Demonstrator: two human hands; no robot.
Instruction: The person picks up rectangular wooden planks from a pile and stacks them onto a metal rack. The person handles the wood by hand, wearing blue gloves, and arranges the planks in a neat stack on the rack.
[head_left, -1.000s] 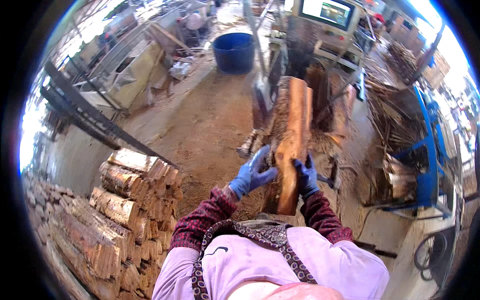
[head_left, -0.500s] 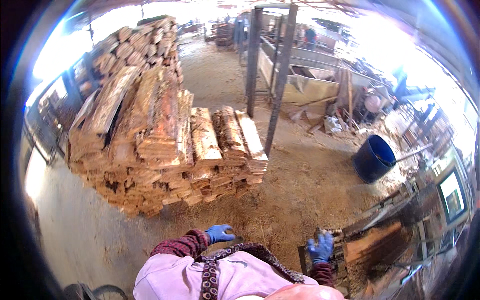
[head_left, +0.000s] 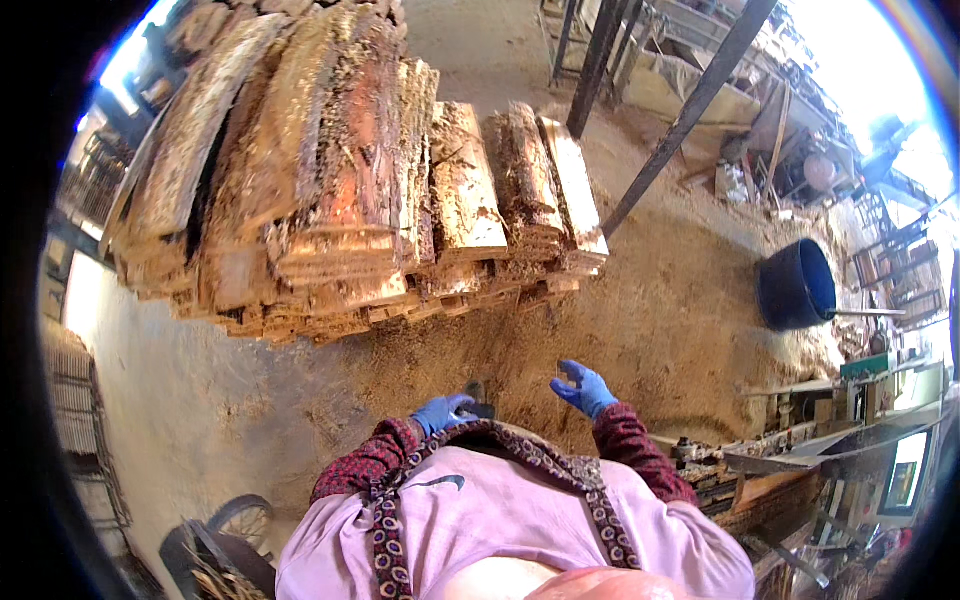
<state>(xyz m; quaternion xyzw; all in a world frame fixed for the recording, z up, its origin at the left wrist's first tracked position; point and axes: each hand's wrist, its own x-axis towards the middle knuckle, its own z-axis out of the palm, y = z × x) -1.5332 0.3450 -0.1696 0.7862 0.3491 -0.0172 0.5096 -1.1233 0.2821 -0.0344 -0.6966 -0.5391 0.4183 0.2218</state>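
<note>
My left hand, in a blue glove, hangs close in front of my waist. Its fingers are loosely bent and parted, and nothing shows in them. Farther right, my right hand in the same kind of glove reaches forward, thumb and fingers apart, also holding nothing. Beyond both hands stands a large stack of rough-sawn wood slabs, some with bark on top. Neither hand touches it; a strip of floor lies between. The stack's nearest corner on the right holds a pale narrow board.
A dark blue tub with a stick leaning out stands on the sawdust-strewn floor at right. Machinery with a screen sits at lower right. A slanting metal post rises behind the stack. A wheeled cart is at lower left.
My view has tipped down and turned, so the stack looks nearer. My right hand has come away from the machine at right to in front of me; my left stays near my waist.
</note>
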